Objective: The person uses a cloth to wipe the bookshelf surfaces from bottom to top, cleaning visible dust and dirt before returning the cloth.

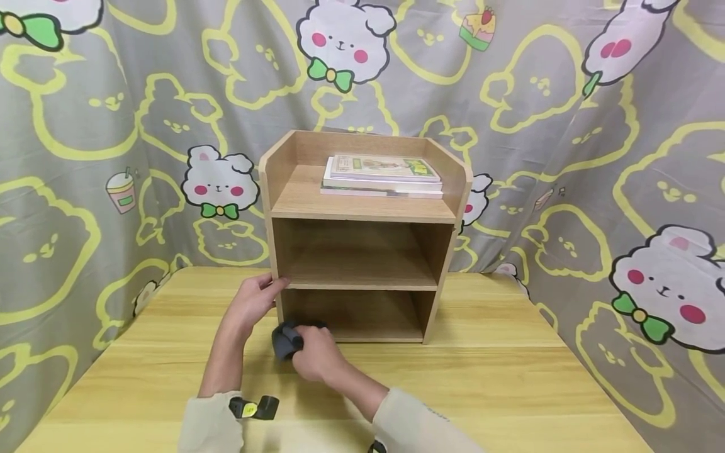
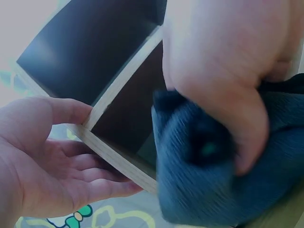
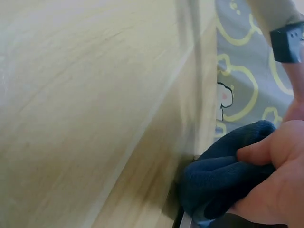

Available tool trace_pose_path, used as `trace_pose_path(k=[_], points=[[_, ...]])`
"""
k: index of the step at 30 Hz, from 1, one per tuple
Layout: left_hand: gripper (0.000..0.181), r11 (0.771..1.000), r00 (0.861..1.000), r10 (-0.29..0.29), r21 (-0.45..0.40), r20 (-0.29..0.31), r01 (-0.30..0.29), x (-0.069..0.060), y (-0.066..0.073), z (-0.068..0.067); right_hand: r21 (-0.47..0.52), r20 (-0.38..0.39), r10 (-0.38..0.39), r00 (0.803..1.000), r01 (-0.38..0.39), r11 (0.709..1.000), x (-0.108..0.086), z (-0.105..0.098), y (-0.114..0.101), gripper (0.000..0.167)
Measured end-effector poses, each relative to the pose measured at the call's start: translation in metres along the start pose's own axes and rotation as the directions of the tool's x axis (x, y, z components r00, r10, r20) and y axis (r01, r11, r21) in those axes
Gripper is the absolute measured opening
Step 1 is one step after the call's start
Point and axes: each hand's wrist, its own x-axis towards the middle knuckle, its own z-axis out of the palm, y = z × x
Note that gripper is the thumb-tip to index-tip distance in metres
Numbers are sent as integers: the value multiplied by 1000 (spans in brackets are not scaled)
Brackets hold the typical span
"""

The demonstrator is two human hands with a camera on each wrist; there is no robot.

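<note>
A small wooden shelf point(image 1: 362, 287) stands upright on the table, with two open compartments below its top. My left hand point(image 1: 256, 301) holds the shelf's left side panel, thumb at the front edge by the middle board and fingers along the outer side. In the left wrist view, that thumb touches the board's corner point(image 2: 92, 116). A dark blue-grey cloth point(image 1: 283, 343) is bunched in my right hand point(image 1: 318, 353), at the lower left front corner of the shelf. The right wrist view shows the cloth point(image 3: 223, 166) folded under the thumb; the other fingertips are hidden.
Several books point(image 1: 382, 176) lie stacked on the shelf's top, inside its raised rim. The wood-grain table point(image 1: 510, 384) extends to both sides. A patterned grey curtain point(image 1: 566, 189) hangs behind and at the sides.
</note>
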Motion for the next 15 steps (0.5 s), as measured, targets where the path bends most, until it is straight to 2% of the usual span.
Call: trace_pose_path(k=[3,8,11,15], points=[[56,1000,1000,-6,8,7,6,0,0,-1,114,-53,-2,999,8,993,2,-7,2,46],[56,1000,1000,-11,17,6,11,1,0,-1,225,-132,-14,991,44,973,8,-16,-1,44],[57,1000,1000,-12,13,6,12,0,0,-1,259,-171,-30,985,74,963,8,-19,-8,47],[57,999,1000,-17,30,-9,17,-1,1,-1,257,-227,-46,973,106,961,6,-23,-20,60]])
